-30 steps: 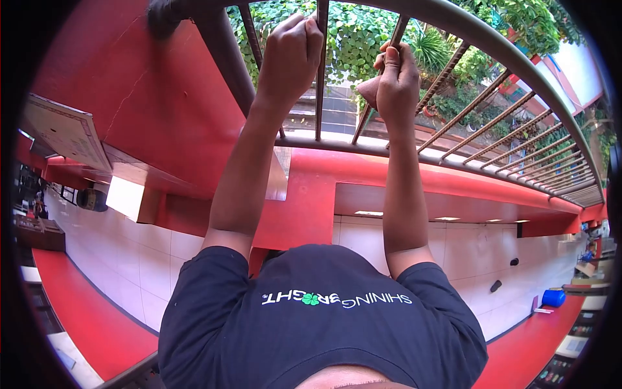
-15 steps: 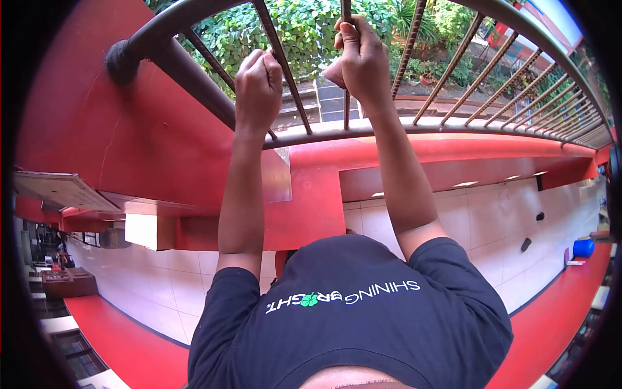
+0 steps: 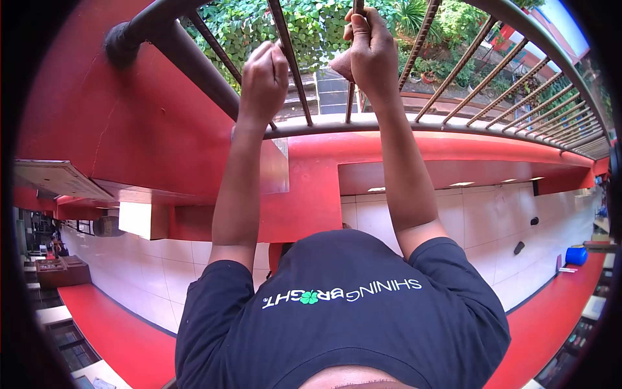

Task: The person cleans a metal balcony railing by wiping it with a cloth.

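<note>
My right hand (image 3: pixel 374 55) is closed around an upright metal bar (image 3: pixel 350 104) of a dark railing. A brownish-pink sheet (image 3: pixel 341 65), perhaps sandpaper or cloth, sticks out from under its palm beside the bar. To the left, my left hand (image 3: pixel 264 81) is curled into a fist close against another ribbed bar (image 3: pixel 299 84). What that fist holds, if anything, is hidden by its fingers. Both arms reach up and forward from a dark T-shirt (image 3: pixel 350 324).
A thick lower rail (image 3: pixel 453 125) runs over a red ledge (image 3: pixel 311 162), with a red wall (image 3: pixel 78 110) at left. Green plants (image 3: pixel 240 26) grow beyond the bars. Behind lie a tiled floor (image 3: pixel 440 220), a white-faced box (image 3: pixel 139 220) and a blue bucket (image 3: pixel 576 255).
The view has shifted a little. Both hands sit slightly higher and farther right in it, my right hand still around the same bar and my left still a fist.
</note>
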### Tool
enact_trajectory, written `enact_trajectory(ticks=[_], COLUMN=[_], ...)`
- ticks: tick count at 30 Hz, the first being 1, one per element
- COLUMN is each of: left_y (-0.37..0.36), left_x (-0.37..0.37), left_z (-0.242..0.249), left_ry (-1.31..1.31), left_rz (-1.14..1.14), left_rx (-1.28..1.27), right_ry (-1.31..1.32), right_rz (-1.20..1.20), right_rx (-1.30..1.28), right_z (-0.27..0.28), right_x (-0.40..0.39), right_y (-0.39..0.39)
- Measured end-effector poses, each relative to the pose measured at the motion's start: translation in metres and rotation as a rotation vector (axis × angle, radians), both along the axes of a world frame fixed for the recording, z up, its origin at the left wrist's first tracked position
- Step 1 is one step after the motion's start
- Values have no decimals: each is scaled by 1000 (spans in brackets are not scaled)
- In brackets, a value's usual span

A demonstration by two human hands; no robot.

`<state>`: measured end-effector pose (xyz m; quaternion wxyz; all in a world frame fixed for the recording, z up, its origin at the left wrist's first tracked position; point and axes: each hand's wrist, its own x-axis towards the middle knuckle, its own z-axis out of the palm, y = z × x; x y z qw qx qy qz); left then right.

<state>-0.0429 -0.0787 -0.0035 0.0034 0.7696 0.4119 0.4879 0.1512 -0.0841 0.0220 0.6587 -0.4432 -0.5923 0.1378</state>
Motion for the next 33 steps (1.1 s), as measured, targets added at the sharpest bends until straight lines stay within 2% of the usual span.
enact_trajectory(ticks=[3, 4, 6, 8, 9, 10, 11, 12, 13, 17, 20, 22, 24, 26, 28, 30, 31, 32, 33], left_y=[-1, -7, -3, -8, -10, -6, 2, 12, 3, 4, -2, 2, -1, 1, -5, 5, -2, -2, -7], left_x=[0, 5, 1, -1, 2, 2, 1, 4, 6, -3, 2, -1, -2, -2, 0, -3, -2, -1, 0], left_z=[-58, -59, -49, -14, -5, -28, -68, -87, -82, -18, -34, -93, -90, -47, -22, -67, -91, -131, -138], left_ry=[-4, -71, -68, -36, -43, -43, -88, -132, -166, -60, -80, -91, -83, -67, -36, -64, -74, -93, -87], left_rz=[-1, -39, -37, 6, 1, 4, -21, -55, -57, -42, -61, -18, -26, -89, -37, -36, -29, 3, 18], left_rx=[-76, -118, -74, -173, -122, -127, -15, 108, -10, -113, -69, -138, -126, -33, -146, -82, -238, -210, -202], right_ry=[4, -1, 7, 13, 27, 40, 32, 33, 15, 8, 5, -6, -18, 13, 29, 138, 32, 31, 16], right_rz=[14, 21, 23, 32, 38, 44, 39, 33, 32, 22, 11, -1, 3, 21, 5, 112, 4, 7, 12], right_rx=[29, 33, 33, 30, 22, 12, 22, 31, 44, 27, 27, 37, 42, 27, -41, -262, -54, -49, -8], right_z=[-3, -3, -4, -4, -3, -4, -5, -3, -4, -5, -7, -6, -4, -5, 11, 22, 4, -2, -6], right_x=[2, 2, 2, 0, 0, 0, 0, 2, 2, 2, 1, 2, 2, 1, -4, -6, -2, 0, 2], right_y=[7, 8, 8, 8, 7, 6, 7, 9, 10, 8, 8, 9, 9, 9, -13, -18, -4, 2, 7])
